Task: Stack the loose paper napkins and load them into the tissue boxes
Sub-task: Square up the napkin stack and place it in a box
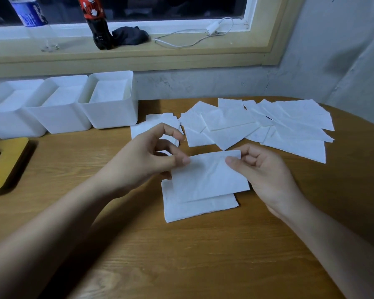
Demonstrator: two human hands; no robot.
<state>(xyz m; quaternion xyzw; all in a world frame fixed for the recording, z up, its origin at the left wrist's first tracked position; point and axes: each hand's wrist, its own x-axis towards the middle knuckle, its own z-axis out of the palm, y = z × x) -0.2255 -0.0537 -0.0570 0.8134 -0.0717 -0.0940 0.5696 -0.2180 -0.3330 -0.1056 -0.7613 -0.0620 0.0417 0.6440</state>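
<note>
Left hand [147,156] and right hand [266,175] share one napkin [207,175] mid-counter [181,255], fingers [179,161] pinching its far corners, over a small stack [199,207]. Loose napkins [257,124] sprawl toward the far right edge, and three tissue boxes [108,104] line the far left.

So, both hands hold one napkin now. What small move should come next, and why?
Probably lower the napkin flat onto the small pile under it and line up the edges. The left hand and right hand pinch its top corners, it sits crooked over the pile, and many loose napkins wait on the table.
</note>
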